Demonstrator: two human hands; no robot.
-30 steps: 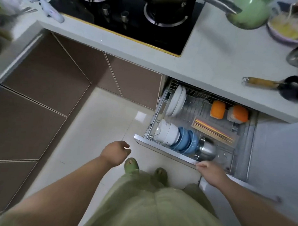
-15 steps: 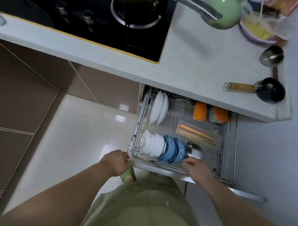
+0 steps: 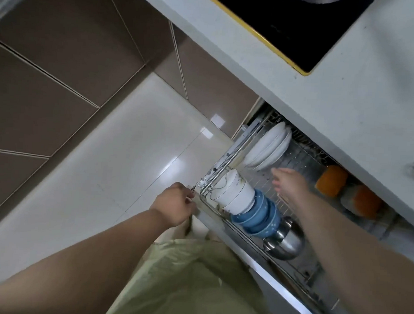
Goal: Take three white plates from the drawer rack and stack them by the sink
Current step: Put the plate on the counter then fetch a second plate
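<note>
Nearest to the camera, the left hand point(image 3: 176, 204) is closed on the front corner of the drawer rack point(image 3: 206, 183), with the fingers curled around its edge. Just behind this corner lie white bowls point(image 3: 232, 195), then blue bowls point(image 3: 258, 216) and a steel bowl point(image 3: 285, 244), all on their sides. Above them the right hand point(image 3: 288, 182) reaches in with fingers spread wide and holds nothing; it is blurred. Farther back, the white plates point(image 3: 268, 145) stand on edge at the left rear of the rack, close together, partly under the countertop point(image 3: 344, 103). I think they are stiff, smooth and breakable, and rather heavy as three. The upper rims are free, so a good hold is there, thumb on one face and fingers on the other.
</note>
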